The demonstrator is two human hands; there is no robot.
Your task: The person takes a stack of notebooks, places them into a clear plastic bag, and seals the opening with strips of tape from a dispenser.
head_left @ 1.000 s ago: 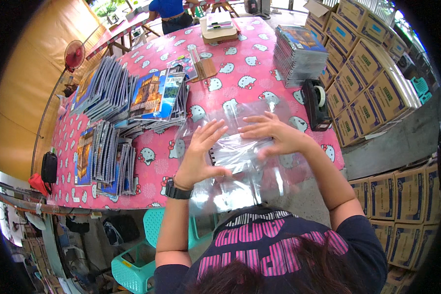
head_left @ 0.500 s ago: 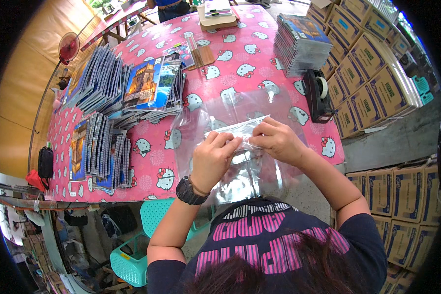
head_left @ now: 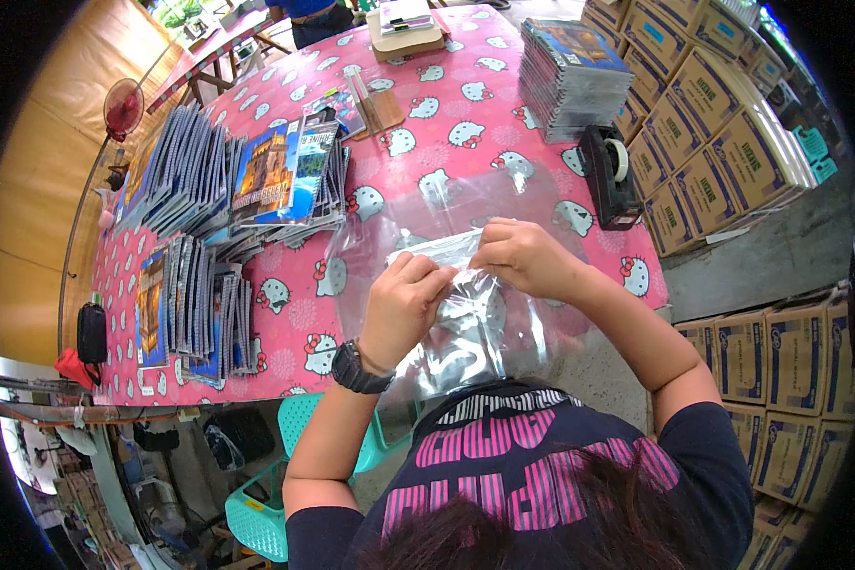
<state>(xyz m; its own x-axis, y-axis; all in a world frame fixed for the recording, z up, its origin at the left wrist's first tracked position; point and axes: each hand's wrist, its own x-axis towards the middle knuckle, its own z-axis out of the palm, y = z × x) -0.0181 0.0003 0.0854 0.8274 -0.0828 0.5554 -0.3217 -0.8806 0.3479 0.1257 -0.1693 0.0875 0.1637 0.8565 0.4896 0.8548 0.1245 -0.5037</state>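
Observation:
Clear plastic bags [head_left: 480, 332] lie in a glossy, crinkled layer at the near edge of the table and hang toward my lap. With fingers pinched, my left hand [head_left: 404, 302] grips the upper edge of the plastic. My right hand [head_left: 524, 256] pinches the same edge a little farther right, thumb against fingers. A folded strip of plastic [head_left: 437, 249] shows just beyond my fingertips. Exactly how many layers each hand holds is hidden.
Stacks of spiral-bound notebooks [head_left: 185, 176] with picture covers fill the table's left side. A wrapped notebook stack [head_left: 575, 81] and a black tape dispenser [head_left: 610, 180] stand at right. Cardboard boxes [head_left: 712, 142] are piled beyond the pink table [head_left: 294, 328]; turquoise stools [head_left: 261, 508] stand below.
My hands have drawn slightly farther apart along the plastic edge, the left one shifting left and down. The view has tilted a little. Both hands keep their pinch.

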